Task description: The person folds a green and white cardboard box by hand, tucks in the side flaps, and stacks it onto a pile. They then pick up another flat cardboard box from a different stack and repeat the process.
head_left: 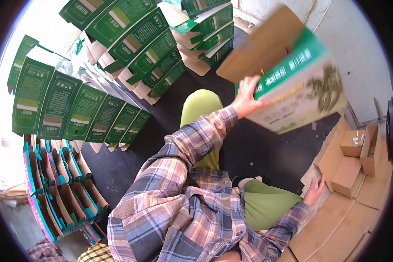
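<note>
My left hand [247,97] is closed on the edge of a printed cardboard box [297,94] with a green band, a pale side and a dark picture. The box is tilted in the air and smeared by motion, and a brown flap [262,43] stands out from it. Low on the right, my right hand [313,191] has its thumb and fingers apart. It lies beside a greyish strip [309,177] at the edge of the plain brown cartons [347,174], and nothing shows in its grip.
Green printed boxes [91,113] stand in a row on the left, with taller stacks [148,48] behind. Teal-edged cardboard trays [65,196] sit at lower left. Black flooring [284,150] lies between my legs and the white wall [353,52]. Checked cloth [96,253] shows at the bottom edge.
</note>
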Action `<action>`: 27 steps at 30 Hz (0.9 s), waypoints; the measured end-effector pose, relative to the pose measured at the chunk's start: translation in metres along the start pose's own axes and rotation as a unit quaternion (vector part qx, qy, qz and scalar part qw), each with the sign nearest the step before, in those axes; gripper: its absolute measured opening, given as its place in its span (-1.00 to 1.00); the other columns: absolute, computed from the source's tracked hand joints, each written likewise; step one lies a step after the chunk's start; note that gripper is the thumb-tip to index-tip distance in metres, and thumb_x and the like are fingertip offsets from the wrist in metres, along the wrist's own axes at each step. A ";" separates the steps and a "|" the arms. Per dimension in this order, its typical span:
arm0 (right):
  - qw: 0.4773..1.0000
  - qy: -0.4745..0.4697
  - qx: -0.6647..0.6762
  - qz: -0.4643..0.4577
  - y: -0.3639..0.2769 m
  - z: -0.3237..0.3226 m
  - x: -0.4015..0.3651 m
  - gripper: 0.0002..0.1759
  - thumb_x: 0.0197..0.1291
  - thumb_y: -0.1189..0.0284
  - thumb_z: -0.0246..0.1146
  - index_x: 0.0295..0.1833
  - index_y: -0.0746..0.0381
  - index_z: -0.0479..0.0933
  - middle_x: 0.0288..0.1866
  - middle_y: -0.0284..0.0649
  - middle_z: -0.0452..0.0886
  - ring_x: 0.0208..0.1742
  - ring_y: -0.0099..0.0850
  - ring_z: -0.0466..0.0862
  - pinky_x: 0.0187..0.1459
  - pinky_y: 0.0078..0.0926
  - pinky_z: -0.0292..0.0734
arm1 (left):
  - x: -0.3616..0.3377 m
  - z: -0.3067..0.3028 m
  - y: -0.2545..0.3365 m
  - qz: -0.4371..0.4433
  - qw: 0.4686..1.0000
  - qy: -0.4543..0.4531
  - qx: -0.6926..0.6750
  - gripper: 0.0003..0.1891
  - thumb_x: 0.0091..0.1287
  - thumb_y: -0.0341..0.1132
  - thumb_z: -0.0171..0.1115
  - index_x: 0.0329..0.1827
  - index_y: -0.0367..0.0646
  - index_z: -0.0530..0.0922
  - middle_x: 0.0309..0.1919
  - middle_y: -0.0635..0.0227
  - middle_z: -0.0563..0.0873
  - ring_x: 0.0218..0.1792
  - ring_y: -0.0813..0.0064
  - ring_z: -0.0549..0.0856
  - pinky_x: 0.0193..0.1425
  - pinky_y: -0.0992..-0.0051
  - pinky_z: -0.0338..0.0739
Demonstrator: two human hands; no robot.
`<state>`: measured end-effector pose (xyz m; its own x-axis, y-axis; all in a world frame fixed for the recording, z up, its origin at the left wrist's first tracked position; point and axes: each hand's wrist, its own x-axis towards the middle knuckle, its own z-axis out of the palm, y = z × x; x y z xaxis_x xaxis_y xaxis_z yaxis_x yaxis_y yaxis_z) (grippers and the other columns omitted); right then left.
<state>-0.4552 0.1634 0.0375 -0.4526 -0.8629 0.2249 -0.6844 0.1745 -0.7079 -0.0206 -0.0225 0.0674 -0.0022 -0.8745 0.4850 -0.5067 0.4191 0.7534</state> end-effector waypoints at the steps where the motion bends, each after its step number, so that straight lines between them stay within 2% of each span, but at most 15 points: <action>1: 0.999 -0.003 0.023 0.029 0.002 0.000 0.001 -0.49 0.19 0.56 0.18 0.29 0.27 0.37 0.31 -0.12 0.40 0.32 -0.27 0.37 0.32 -0.36 0.23 | 0.011 -0.016 0.007 -0.022 0.999 0.033 -0.004 -0.05 -0.10 0.02 0.48 0.29 -0.35 0.25 0.06 0.04 0.40 0.14 0.09 0.39 0.29 0.21 0.26; 3: 0.999 -0.013 0.031 0.022 0.001 0.002 0.003 -0.50 0.19 0.56 0.18 0.28 0.28 0.38 0.29 -0.12 0.41 0.30 -0.27 0.39 0.32 -0.35 0.23 | 0.022 -0.050 0.021 -0.075 0.989 0.104 -0.067 -0.08 -0.02 -0.07 0.47 0.32 -0.39 0.20 0.07 0.08 0.41 0.18 0.22 0.39 0.30 0.32 0.29; 6: 0.998 -0.032 0.056 0.018 -0.001 0.012 0.008 -0.52 0.19 0.56 0.17 0.26 0.29 0.39 0.27 -0.13 0.44 0.27 -0.27 0.41 0.32 -0.35 0.23 | 0.026 -0.087 0.013 -0.104 0.939 0.179 -0.276 -0.20 0.14 -0.31 0.39 0.37 -0.31 0.12 0.13 0.24 0.43 0.16 0.40 0.44 0.25 0.45 0.35; 7: 0.997 -0.038 0.068 0.023 0.000 0.014 0.009 -0.53 0.19 0.55 0.17 0.25 0.30 0.40 0.26 -0.13 0.44 0.27 -0.27 0.42 0.32 -0.35 0.23 | 0.021 -0.097 0.009 -0.096 0.923 0.197 -0.317 -0.24 0.18 -0.32 0.36 0.38 -0.27 0.12 0.16 0.27 0.45 0.15 0.43 0.46 0.24 0.44 0.37; 9: 0.995 -0.059 0.068 0.029 0.003 0.017 0.012 -0.53 0.19 0.56 0.16 0.25 0.31 0.40 0.25 -0.13 0.46 0.27 -0.28 0.43 0.31 -0.35 0.24 | 0.000 -0.114 0.007 -0.126 0.878 0.228 -0.402 -0.29 0.17 -0.35 0.35 0.33 -0.30 0.18 0.13 0.20 0.44 0.14 0.39 0.46 0.25 0.43 0.36; 11: 0.994 -0.075 0.065 0.038 0.006 0.020 0.014 -0.54 0.19 0.56 0.15 0.24 0.32 0.41 0.23 -0.13 0.47 0.26 -0.29 0.43 0.31 -0.35 0.25 | -0.034 -0.119 -0.017 -0.166 0.842 0.259 -0.444 -0.37 0.23 -0.43 0.28 0.33 -0.24 0.19 0.13 0.23 0.50 0.10 0.42 0.51 0.22 0.44 0.39; 15: 0.986 -0.092 0.121 0.066 0.020 0.021 0.013 -0.54 0.19 0.58 0.12 0.24 0.32 0.42 0.22 -0.11 0.48 0.24 -0.30 0.46 0.28 -0.38 0.29 | -0.122 -0.108 -0.079 -0.292 0.777 0.315 -0.461 -0.41 0.25 -0.42 0.28 0.32 -0.22 0.23 0.11 0.23 0.53 0.10 0.41 0.53 0.20 0.39 0.43; 17: 0.984 -0.096 0.108 0.101 0.019 0.018 0.009 -0.55 0.19 0.57 0.13 0.24 0.31 0.42 0.21 -0.13 0.48 0.24 -0.30 0.46 0.26 -0.37 0.32 | -0.162 -0.098 -0.103 -0.365 0.724 0.342 -0.475 -0.44 0.26 -0.41 0.26 0.31 -0.20 0.26 0.08 0.23 0.55 0.06 0.38 0.57 0.15 0.34 0.48; 20: 0.982 -0.116 0.061 0.133 0.024 0.015 0.008 -0.55 0.19 0.58 0.13 0.24 0.30 0.42 0.21 -0.14 0.49 0.23 -0.28 0.47 0.24 -0.36 0.35 | -0.208 -0.082 -0.142 -0.429 0.633 0.381 -0.519 -0.51 0.27 -0.37 0.27 0.25 -0.18 0.32 0.02 0.25 0.58 0.00 0.32 0.61 0.07 0.23 0.57; 21: 0.983 -0.112 0.058 0.134 0.027 0.016 0.009 -0.55 0.19 0.58 0.13 0.24 0.30 0.42 0.21 -0.14 0.49 0.23 -0.28 0.47 0.24 -0.36 0.35 | -0.213 -0.082 -0.142 -0.452 0.623 0.384 -0.509 -0.50 0.27 -0.31 0.28 0.22 -0.23 0.32 0.00 0.23 0.60 -0.01 0.29 0.63 0.07 0.19 0.57; 23: 0.979 -0.128 0.038 0.151 0.030 0.017 0.010 -0.55 0.20 0.58 0.12 0.24 0.29 0.43 0.20 -0.14 0.49 0.21 -0.30 0.49 0.24 -0.37 0.35 | -0.244 -0.069 -0.191 -0.480 0.594 0.374 -0.526 -0.51 0.28 -0.25 0.28 0.19 -0.27 0.36 -0.04 0.22 0.62 -0.05 0.30 0.65 0.06 0.21 0.58; 27: 0.987 -0.134 -0.012 0.090 0.023 0.020 0.005 -0.56 0.20 0.56 0.13 0.23 0.29 0.43 0.18 -0.12 0.51 0.19 -0.30 0.50 0.24 -0.37 0.35 | -0.256 -0.062 -0.219 -0.486 0.578 0.394 -0.524 -0.54 0.28 -0.15 0.29 0.08 -0.33 0.46 -0.07 0.20 0.65 -0.08 0.31 0.66 0.03 0.28 0.58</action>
<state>-0.4613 0.1539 0.0085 -0.4028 -0.9108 -0.0902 -0.6209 0.3443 -0.7042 0.1440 0.1250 -0.1943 0.4469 -0.6120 -0.6525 0.8629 0.1026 0.4949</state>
